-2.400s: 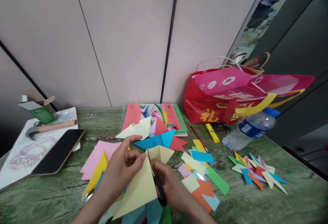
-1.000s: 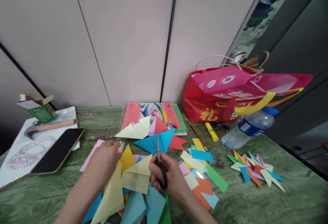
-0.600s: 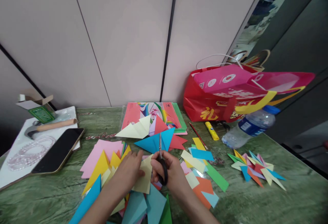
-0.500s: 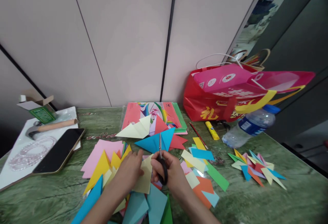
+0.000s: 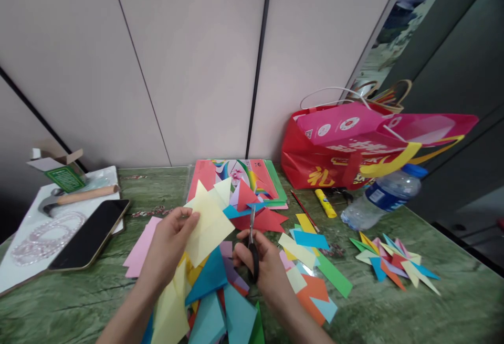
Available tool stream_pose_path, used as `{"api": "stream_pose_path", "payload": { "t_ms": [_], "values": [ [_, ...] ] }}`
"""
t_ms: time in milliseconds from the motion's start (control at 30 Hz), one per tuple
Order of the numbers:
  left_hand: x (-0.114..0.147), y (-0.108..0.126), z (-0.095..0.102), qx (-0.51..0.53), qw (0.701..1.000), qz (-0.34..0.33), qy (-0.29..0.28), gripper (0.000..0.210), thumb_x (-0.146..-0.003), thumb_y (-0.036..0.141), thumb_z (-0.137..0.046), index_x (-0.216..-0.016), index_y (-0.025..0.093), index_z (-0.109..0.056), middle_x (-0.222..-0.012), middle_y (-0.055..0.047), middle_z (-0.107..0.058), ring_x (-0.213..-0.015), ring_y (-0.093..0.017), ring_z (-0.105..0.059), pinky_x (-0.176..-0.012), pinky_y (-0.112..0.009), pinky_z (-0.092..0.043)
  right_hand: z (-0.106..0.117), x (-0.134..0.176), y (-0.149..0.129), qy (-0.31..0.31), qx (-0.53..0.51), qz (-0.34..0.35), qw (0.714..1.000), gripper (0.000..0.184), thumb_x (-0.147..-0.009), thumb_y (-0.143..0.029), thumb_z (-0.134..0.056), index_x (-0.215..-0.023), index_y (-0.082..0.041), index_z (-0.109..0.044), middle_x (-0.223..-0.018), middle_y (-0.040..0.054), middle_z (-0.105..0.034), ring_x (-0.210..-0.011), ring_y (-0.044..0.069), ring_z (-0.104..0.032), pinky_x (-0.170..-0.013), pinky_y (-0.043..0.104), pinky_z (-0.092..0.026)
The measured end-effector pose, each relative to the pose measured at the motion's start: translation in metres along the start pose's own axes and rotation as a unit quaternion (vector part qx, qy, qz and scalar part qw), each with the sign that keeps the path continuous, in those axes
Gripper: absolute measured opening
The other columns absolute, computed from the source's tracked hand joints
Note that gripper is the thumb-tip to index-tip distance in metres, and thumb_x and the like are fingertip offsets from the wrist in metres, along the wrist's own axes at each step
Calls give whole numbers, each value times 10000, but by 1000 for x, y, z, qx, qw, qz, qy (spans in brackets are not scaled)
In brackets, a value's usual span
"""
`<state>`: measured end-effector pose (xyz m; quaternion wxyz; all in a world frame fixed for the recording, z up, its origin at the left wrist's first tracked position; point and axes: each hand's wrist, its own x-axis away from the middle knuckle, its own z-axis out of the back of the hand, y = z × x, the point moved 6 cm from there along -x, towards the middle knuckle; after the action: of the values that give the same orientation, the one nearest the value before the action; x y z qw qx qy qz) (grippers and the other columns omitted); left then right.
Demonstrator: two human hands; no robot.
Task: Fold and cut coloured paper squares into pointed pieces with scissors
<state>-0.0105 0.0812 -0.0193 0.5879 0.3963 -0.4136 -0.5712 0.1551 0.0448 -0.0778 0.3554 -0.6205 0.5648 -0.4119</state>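
Note:
My left hand [image 5: 173, 236] pinches a folded pale yellow paper [image 5: 208, 223] by its left edge, lifted over the pile. In my right hand [image 5: 262, 260] are black-handled scissors [image 5: 253, 252], blades pointing away from me and looking closed. The blades are just right of the yellow paper and apart from it. Beneath both hands lies a heap of folded coloured papers, among them a blue piece [image 5: 211, 275], light blue pieces [image 5: 240, 310] and a pale yellow piece [image 5: 169, 312]. Red folded paper [image 5: 265, 220] lies beyond the scissors, partly on the paper pack [image 5: 260, 173].
Cut paper strips [image 5: 334, 273] lie right of my hands, near a glue stick [image 5: 325, 203] and a red pencil [image 5: 305, 211]. Farther right are a folded paper star [image 5: 394, 260], a water bottle [image 5: 381, 197] and a red bag [image 5: 299, 149]. A phone [image 5: 92, 233] and hammer [image 5: 84, 195] lie left.
My left hand has moved left and up, raising the pale yellow paper into view. The blue folded piece near the pack is now largely covered. The scissors stay in my right hand, shifted slightly.

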Motion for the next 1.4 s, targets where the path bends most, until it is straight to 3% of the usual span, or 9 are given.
{"api": "stream_pose_path", "payload": {
  "t_ms": [200, 333, 433, 533, 633, 767, 967, 1100, 1400],
  "values": [
    [15, 4, -35, 188, 981, 39, -34, 287, -760, 381, -605, -928, 191, -470, -495, 84, -554, -442, -111, -518, -442, -189, -399, 5, -2, 0, 39, -17, 13, 999, 440, -566, -394, -801, -857, -182, -547, -631, -23, -610, -566, 130, -562, -538, 248, -469],
    [22, 14, -45, 232, 970, 9, -76, 698, -769, 313, -622, -1332, 242, -216, -876, -30, -691, -642, -156, -633, -616, -281, -504, 10, 0, -5, 78, -18, 9, 997, 426, -542, -355, -814, -824, -180, -547, -610, -49, -578, -553, 106, -539, -538, 227, -480],
    [23, 19, -43, 222, 969, -39, -103, 823, -789, 275, -601, -1423, 324, -80, -1093, -56, -638, -695, -129, -621, -694, -275, -489, 11, 1, -9, 79, -31, 8, 996, 405, -563, -327, -803, -836, -181, -543, -608, -63, -560, -553, 95, -533, -542, 212, -473],
    [21, 15, -42, 135, 982, -46, -122, 610, -771, 277, -586, -1353, 268, -401, -1036, -52, -647, -644, -122, -565, -620, -243, -465, 12, 0, -9, 68, -42, 9, 997, 414, -572, -319, -797, -866, -182, -539, -621, -61, -566, -562, 96, -532, -552, 212, -462],
    [18, 9, -42, 47, 990, -23, -133, 337, -710, 274, -608, -1003, 149, -716, -714, -32, -644, -565, -121, -483, -522, -222, -408, 16, -3, -8, 78, -37, 13, 996, 420, -572, -318, -797, -874, -183, -539, -635, -59, -578, -571, 87, -521, -549, 193, -436],
    [15, 8, -32, 94, 994, -4, -54, 457, -675, 278, -645, -1099, 107, -665, -500, 49, -485, -499, -91, -397, -467, -194, -338, 14, -4, -9, 61, -11, 8, 998, 407, -601, -347, -782, -888, -184, -544, -625, -60, -572, -582, 88, -516, -553, 189, -413],
    [18, 10, -10, 169, 982, -33, 80, 510, -654, 249, -713, -1140, 121, -632, -547, 67, -481, -532, -64, -421, -511, -161, -377, -18, 9, -1, -123, 34, -64, 990, 423, -543, -346, -821, -801, -159, -542, -594, -64, -519, -515, 68, -435, -486, 183, -335],
    [20, 13, -9, 181, 978, -49, 91, 514, -655, 229, -724, -1153, 143, -626, -533, 82, -452, -522, -53, -409, -512, -146, -381, -27, 17, 4, -184, 46, -103, 976, 482, -496, -344, -844, -811, -146, -539, -636, -34, -566, -545, 91, -487, -511, 203, -361],
    [24, 8, -14, 192, 976, -35, 97, 466, -677, 259, -719, -1133, 196, -646, -573, 63, -528, -541, -54, -446, -508, -126, -387, -30, 19, -1, -207, 48, -114, 971, 551, -487, -452, -827, -824, -142, -521, -635, -24, -569, -551, 100, -497, -523, 218, -359]
  ]
}}
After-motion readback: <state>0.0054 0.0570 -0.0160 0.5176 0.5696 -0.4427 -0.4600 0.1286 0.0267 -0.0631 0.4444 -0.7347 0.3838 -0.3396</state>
